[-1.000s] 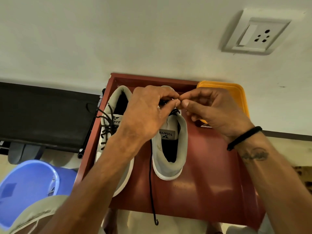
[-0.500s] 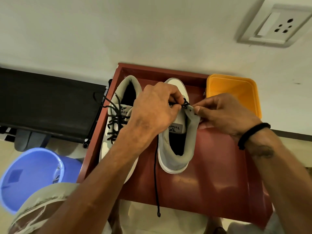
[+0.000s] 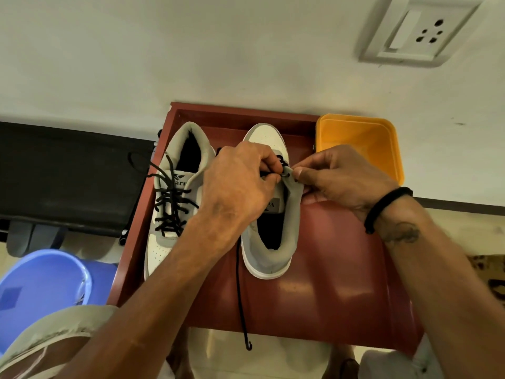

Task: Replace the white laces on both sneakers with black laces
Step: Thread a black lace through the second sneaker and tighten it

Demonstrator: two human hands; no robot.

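Two sneakers sat side by side on red-brown desk point(image 3: 328, 283), pointing opposite ways. Left sneaker point(image 3: 175, 192) was already laced with black lace. Right sneaker point(image 3: 276, 236) lay heel toward viewer. Left hand point(image 3: 237, 184) and right hand point(image 3: 344, 176) met over its upper eyelets, each grip narrow, pinching black lace point(image 3: 240, 291) at eyelet row. Lace's loose end trailed down past desk's near edge. Orange tub point(image 3: 360, 143) stood beside desk's far right corner; blue bucket point(image 3: 41, 291) below left.

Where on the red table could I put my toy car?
Bare red table lies right of the right sneaker, below the yellow tub. The left side is crowded: laced sneaker, both hands, dangling black lace.
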